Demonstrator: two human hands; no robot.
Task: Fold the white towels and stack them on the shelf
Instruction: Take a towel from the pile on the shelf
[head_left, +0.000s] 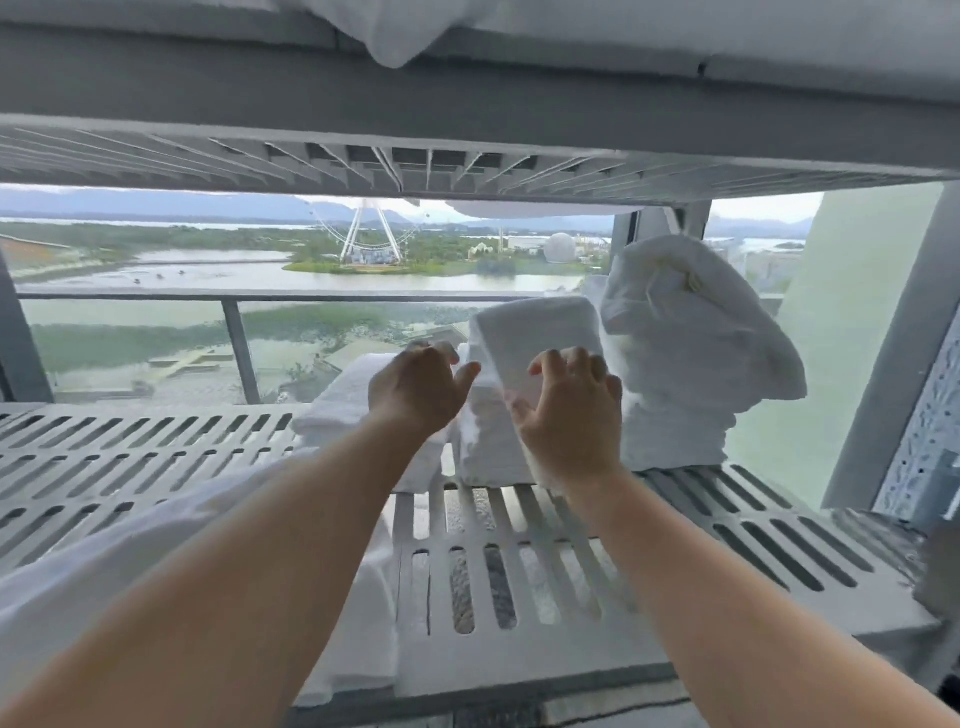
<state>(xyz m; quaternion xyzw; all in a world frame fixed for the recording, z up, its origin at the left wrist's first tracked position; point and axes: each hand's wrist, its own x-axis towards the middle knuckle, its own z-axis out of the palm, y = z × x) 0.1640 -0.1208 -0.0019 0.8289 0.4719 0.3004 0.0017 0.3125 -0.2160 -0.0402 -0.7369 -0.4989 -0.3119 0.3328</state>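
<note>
Right hand (571, 410): fingers curled over the near top edge of the top towel (535, 338), palm against the front face of the stack (493, 447); a light steadying contact, not a firm clench. Left hand (418, 387): open, fingers loosely bent, at the stack's left side; whether it touches the cloth cannot be told.

Location of work: the stack stands on the slatted shelf (545, 551), toward its rear. The top towel sits tilted, its far end higher than its near end. Just left of the stack lies a lower pile (353, 410) of folded towels. Just right of the stack, touching or nearly so, stands an unfolded bundle (691, 343), taller than the stack. More white cloth (156, 551) drapes over the shelf's front edge, left of the stack and nearer the person.

Step in hand, as judged: seating and squaring a folded towel on the stack.

Next move calls for: pressing the top towel level, aligning its edges with those below, then letting go without disturbing the stack. The bundle and the draped cloth appear not yet folded.
</note>
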